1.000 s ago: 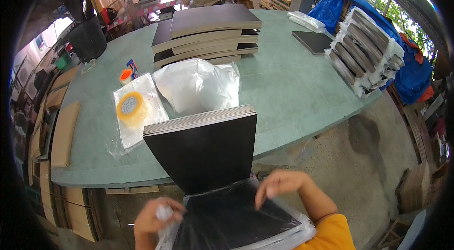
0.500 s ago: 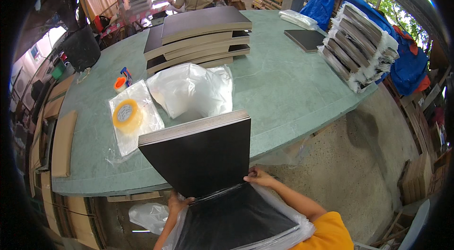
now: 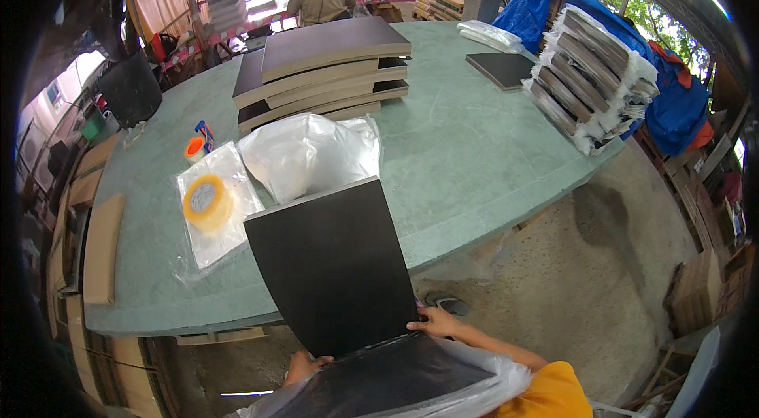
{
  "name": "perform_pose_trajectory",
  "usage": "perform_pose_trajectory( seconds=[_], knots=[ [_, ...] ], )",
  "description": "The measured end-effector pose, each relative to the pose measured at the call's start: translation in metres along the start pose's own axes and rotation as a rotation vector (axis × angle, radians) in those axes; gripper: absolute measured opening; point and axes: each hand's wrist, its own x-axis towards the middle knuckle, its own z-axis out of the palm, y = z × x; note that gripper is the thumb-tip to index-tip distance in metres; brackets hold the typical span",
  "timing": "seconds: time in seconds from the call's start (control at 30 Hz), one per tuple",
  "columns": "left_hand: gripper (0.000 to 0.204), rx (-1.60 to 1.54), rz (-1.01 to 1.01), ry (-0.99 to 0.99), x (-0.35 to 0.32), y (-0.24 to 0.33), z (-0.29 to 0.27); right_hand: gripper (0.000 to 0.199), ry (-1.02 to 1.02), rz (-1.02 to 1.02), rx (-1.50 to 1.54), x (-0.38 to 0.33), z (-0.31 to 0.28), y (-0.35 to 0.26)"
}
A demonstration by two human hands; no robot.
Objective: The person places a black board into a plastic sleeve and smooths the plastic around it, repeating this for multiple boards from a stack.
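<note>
Both hands' fingers now grip the clear bag, dark panel half inside.

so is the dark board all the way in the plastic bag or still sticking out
Partly in. The dark board has its far end bare over the table edge; only its near end sits in the clear plastic bag, at both hands.

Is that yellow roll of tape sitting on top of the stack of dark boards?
No, the yellow roll of tape lies on a clear plastic sheet on the green table, apart from the stack of dark boards.
</note>
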Motion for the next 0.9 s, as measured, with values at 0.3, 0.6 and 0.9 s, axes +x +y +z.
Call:
perform_pose_trajectory(
  seconds=[0.3, 0.6, 0.9],
  knots=[
    [0.041, -0.126, 0.370, -0.149, -0.062, 0.115, -0.132, 0.051, -0.647, -0.317, 0.252, -0.042, -0.118, -0.175],
    [0.025, 0.278, 0.379, -0.478, 0.018, 0.044, 0.020, 0.075, -0.784, -0.228, -0.134, 0.002, 0.010, -0.048],
    [0.060, -0.504, 1.165, -0.115, -0.017, 0.234, -0.081, 0.027, -0.060, -0.384, 0.602, 0.002, -0.068, -0.221]
  ],
)
